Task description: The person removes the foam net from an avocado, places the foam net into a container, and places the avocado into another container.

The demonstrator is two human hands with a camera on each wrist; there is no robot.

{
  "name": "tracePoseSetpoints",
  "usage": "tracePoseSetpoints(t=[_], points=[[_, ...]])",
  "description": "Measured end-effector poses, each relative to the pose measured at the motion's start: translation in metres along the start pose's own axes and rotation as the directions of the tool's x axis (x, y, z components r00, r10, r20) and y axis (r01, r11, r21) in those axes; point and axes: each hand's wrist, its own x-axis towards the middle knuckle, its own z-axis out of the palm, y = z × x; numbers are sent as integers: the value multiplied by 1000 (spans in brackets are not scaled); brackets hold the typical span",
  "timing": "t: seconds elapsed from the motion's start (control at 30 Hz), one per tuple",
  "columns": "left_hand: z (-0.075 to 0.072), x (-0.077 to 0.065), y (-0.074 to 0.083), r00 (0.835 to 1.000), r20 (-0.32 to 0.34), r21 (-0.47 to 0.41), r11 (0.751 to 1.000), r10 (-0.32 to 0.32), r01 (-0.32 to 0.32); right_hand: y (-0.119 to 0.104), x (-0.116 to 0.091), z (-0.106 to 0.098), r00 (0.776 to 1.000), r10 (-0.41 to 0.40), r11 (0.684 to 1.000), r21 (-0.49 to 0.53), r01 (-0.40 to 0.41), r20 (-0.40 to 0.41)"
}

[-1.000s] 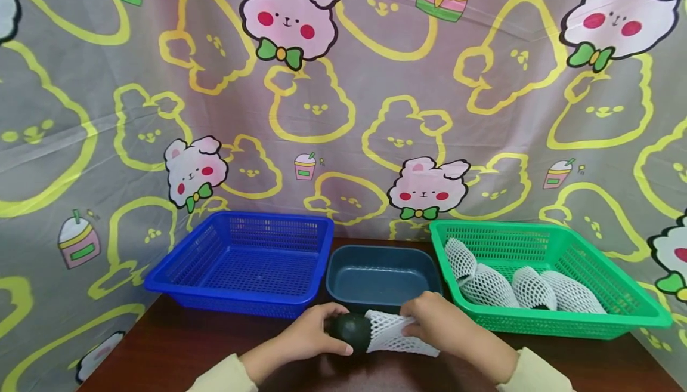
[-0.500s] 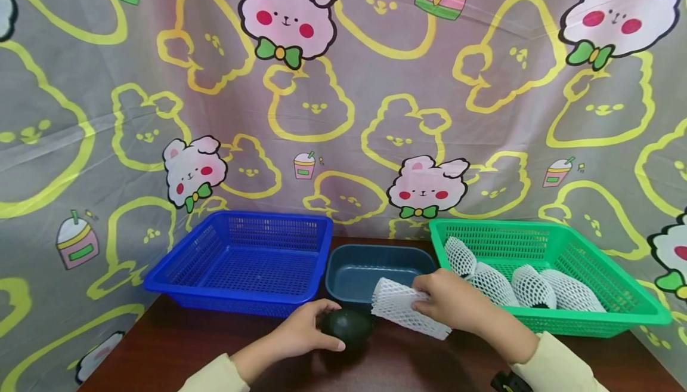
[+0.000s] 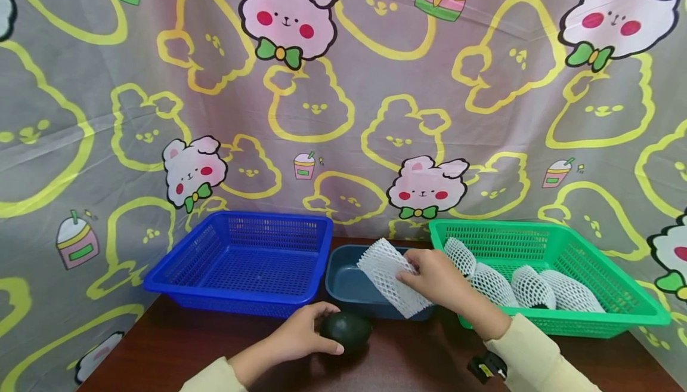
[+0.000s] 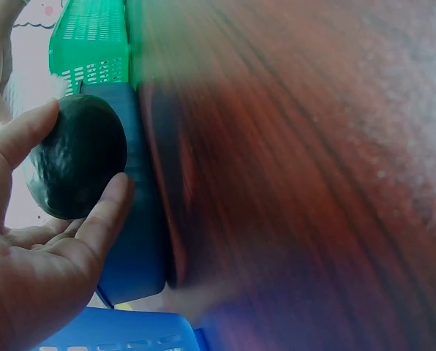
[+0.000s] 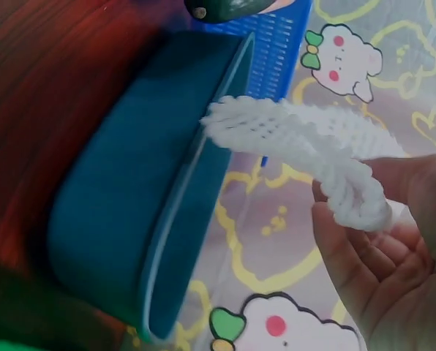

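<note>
A dark green avocado [image 3: 347,331] is gripped at its left end by my left hand [image 3: 303,333], low over the table in front of the bins. In the left wrist view, thumb and fingers curve round the avocado [image 4: 83,157]. My right hand [image 3: 437,278] pinches a white foam net sleeve [image 3: 394,278], which hangs flattened over the right part of a dark blue-grey bin [image 3: 349,307]. From the right wrist the sleeve [image 5: 276,135] looks slack, its near end bunched between thumb and fingers.
A blue basket [image 3: 241,293] stands left of the bin. On the right, a green basket [image 3: 558,320] holds several net-wrapped fruits [image 3: 488,284]. Behind everything hangs a patterned curtain [image 3: 343,111]. A small black device [image 3: 487,368] sits at my right wrist.
The net sleeve has come off the avocado. My right hand has lifted it up and back over the bin, while my left hand keeps the avocado in nearly the same place.
</note>
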Motion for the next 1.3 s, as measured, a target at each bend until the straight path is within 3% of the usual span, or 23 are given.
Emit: tracePoseSetpoints(t=[0.2, 0.47, 0.7, 0.97, 1.3], points=[[1, -5, 1, 1000, 3, -46, 999, -2, 2, -2, 17, 14, 985, 165, 982, 102, -158, -60], [1, -7, -1, 1000, 4, -74, 997, 6, -6, 6, 36, 39, 927, 374, 889, 291, -352, -21], [1, -8, -1, 1000, 15, -84, 996, 5, -4, 10, 46, 62, 858, 506, 720, 504, -477, 88], [2, -7, 0, 1000, 26, -81, 997, 9, -6, 9, 52, 82, 805, 551, 611, 550, -569, 220], [2, -6, 1, 1000, 26, -72, 997, 8, -6, -1, 58, 102, 800, 537, 547, 612, -571, 267]])
